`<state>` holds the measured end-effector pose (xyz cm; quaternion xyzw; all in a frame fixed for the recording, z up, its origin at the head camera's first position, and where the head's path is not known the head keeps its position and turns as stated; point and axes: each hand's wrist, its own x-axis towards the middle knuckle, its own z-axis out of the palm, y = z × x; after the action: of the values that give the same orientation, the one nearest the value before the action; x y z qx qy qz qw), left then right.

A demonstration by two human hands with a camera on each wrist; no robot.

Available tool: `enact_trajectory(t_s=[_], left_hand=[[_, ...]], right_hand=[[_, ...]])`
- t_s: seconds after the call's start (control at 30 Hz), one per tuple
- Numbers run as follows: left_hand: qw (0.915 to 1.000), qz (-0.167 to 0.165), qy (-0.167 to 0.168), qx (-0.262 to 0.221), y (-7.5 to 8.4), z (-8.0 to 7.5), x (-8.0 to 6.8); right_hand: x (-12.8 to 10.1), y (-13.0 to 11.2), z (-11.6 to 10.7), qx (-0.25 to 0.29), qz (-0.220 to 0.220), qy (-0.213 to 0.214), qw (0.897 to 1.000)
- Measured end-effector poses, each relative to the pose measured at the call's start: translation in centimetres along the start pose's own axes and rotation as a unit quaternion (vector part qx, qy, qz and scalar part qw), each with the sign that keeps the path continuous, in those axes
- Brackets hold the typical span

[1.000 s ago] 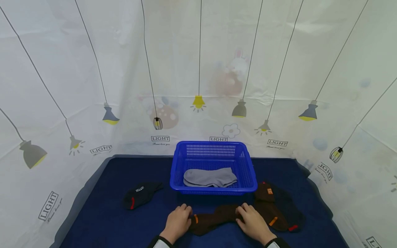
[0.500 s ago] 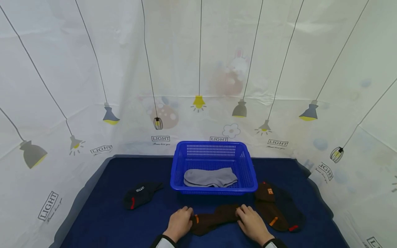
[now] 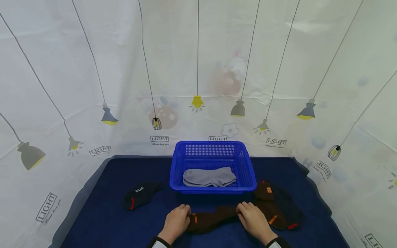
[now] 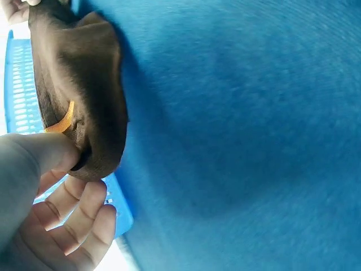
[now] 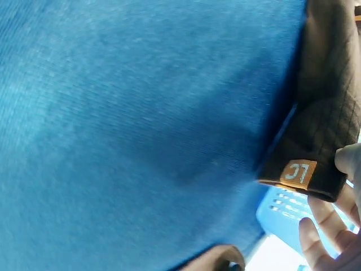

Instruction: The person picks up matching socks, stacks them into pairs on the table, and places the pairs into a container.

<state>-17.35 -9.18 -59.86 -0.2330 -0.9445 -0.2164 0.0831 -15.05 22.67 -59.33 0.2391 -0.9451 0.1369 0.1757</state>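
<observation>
Since 1.0 s ago the brown sock [image 3: 211, 219] has been drawn a little straighter between the hands, which have barely shifted. The left hand [image 3: 176, 222] pinches 1 end, thumb beside an orange stripe; the right hand [image 3: 252, 218] pinches the cuff end. The sock lies on the dark blue cloth [image 3: 102, 220], just in front of the blue mesh basket [image 3: 213, 189]. Only the right wrist view shows its orange tag reading "LC" and a fine grid knit. A folded grey sock [image 3: 209, 177] rests in the basket. The black sock [image 3: 139, 194] at left bears small white lettering, too small to read.
</observation>
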Motion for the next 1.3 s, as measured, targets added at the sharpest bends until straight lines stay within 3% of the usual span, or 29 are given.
enact_trajectory(t_s=[0.27,0.53,0.73,0.93,1.3], left_hand=[[0.9996,-0.003,-0.011,-0.027,0.8,-2.0,-0.4],[0.9974,-0.013,-0.036,-0.061,1.6,-3.7,-1.6],[0.9905,-0.035,-0.084,-0.103,2.0,-4.6,-2.3],[0.9849,-0.046,-0.117,-0.119,1.8,-4.2,-2.3],[0.9878,-0.054,-0.112,-0.094,0.8,-2.1,-1.1]], right_hand=[[-0.1,-0.9,-2.2,0.012,0.003,0.009,1.0],[-1.0,-1.9,-3.5,0.032,-0.016,0.048,0.998],[-1.6,-2.6,-4.0,0.057,-0.024,0.062,0.996],[-1.6,-2.4,-3.5,0.066,-0.03,0.059,0.996],[0.5,-1.4,-2.3,0.029,0.001,0.029,0.999]])
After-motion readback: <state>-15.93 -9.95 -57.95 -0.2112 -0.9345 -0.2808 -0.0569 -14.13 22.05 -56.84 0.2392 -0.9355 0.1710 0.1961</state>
